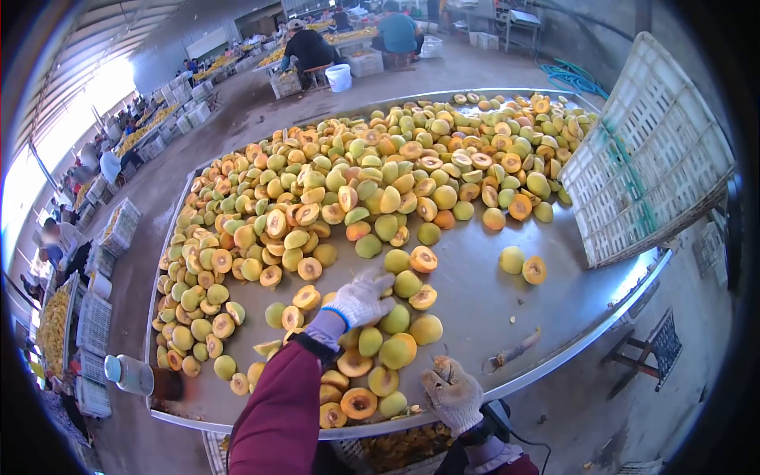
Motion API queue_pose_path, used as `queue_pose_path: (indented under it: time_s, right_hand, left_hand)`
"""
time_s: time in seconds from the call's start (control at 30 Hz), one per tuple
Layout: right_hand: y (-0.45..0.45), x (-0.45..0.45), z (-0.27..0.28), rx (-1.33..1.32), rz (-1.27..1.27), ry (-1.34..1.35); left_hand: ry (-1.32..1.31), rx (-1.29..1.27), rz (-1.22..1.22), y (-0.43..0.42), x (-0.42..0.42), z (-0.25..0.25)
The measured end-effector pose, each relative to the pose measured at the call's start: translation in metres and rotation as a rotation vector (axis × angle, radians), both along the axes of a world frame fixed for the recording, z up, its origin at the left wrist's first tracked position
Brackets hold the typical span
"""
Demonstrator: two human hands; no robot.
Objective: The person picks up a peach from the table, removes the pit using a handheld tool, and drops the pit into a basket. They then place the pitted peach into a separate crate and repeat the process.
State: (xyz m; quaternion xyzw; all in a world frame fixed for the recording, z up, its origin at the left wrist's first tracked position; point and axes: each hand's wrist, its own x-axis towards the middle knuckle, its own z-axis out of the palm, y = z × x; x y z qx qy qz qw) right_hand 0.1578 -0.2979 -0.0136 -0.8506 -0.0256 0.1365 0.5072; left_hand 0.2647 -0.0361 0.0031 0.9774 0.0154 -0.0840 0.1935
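My left hand (362,299), in a pale knit glove with a blue cuff edge, reaches over the near middle of the metal table (467,297). Its fingers are stretched out over several peach halves (408,283), touching or just above them. Close to the front edge, my right hand (453,393) wears a stained glove with its fingers curled in. A thin tip shows above those fingers, but what they hold is too small to name. Cut peaches (359,404) lie between my arms, some with cut faces up. A slim tool (513,351) with a pale handle lies right of my right hand.
A large heap of peach halves (348,174) covers the table's far and left parts. A white plastic crate (645,158) leans on the right edge. A lidded bottle (136,375) is at the left corner. A stool (653,348) stands at right; people work behind.
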Motion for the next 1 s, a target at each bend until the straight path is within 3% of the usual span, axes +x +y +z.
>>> queue_pose_path:
  time_s: [0.07, 0.1, 0.13, 0.2, 0.3, 0.33, 0.4, 0.43, 0.5, 0.53, 0.6, 0.73, 0.8, 0.9, 1.0]
  right_hand:
    - [0.000, 0.001, 0.011, -0.143, 0.017, 0.012]
    - [-0.001, 0.002, 0.016, -0.142, 0.009, 0.010]
    - [-0.001, 0.001, 0.021, -0.174, 0.024, -0.009]
    - [-0.002, 0.001, 0.022, -0.203, 0.037, -0.028]
    - [-0.001, 0.000, 0.019, -0.165, 0.030, 0.012]
    - [-0.001, 0.000, 0.019, -0.137, 0.030, 0.008]
    - [-0.001, 0.001, 0.021, -0.115, 0.021, 0.002]
    - [-0.001, 0.001, 0.024, -0.156, 0.023, -0.029]
    - [-0.001, 0.001, 0.028, -0.208, 0.032, -0.052]
    - [-0.001, 0.001, 0.028, -0.202, 0.043, -0.042]
    - [0.000, 0.001, 0.026, -0.159, 0.005, -0.035]
    - [0.000, -0.002, 0.015, -0.071, -0.038, -0.187]
    - [-0.001, -0.001, 0.007, 0.074, -0.036, -0.071]
    - [0.003, -0.004, 0.024, 0.335, -0.123, 0.053]
    - [0.002, -0.002, 0.021, 0.249, -0.104, 0.055]
  left_hand:
    - [0.200, -0.015, -0.357, 0.000, -0.010, 0.000]
    - [0.233, 0.137, -0.401, -0.012, -0.019, 0.030]
    - [0.233, 0.140, -0.408, -0.020, -0.015, 0.049]
    - [0.499, 0.187, -0.105, -0.034, 0.004, 0.076]
    - [-0.051, 0.025, 0.006, -0.043, 0.032, 0.053]
    - [-0.052, 0.025, 0.004, -0.045, 0.047, 0.031]
    - [-0.740, 0.238, 0.002, -0.051, 0.077, -0.017]
    - [-0.739, 0.231, -0.004, -0.062, 0.075, -0.018]
    - [-0.339, 0.158, 0.079, -0.082, 0.061, -0.012]
    - [-0.327, 0.166, 0.087, -0.087, 0.057, -0.006]
    - [0.093, 0.038, -0.228, -0.086, 0.049, 0.007]
    - [-0.011, 0.058, -0.302, -0.087, -0.014, -0.010]
    - [-0.127, -0.035, -0.355, -0.087, -0.045, -0.008]
    - [-0.153, -0.206, -0.211, -0.084, -0.083, 0.004]
    - [-0.411, -0.328, -0.005, -0.087, -0.141, 0.031]
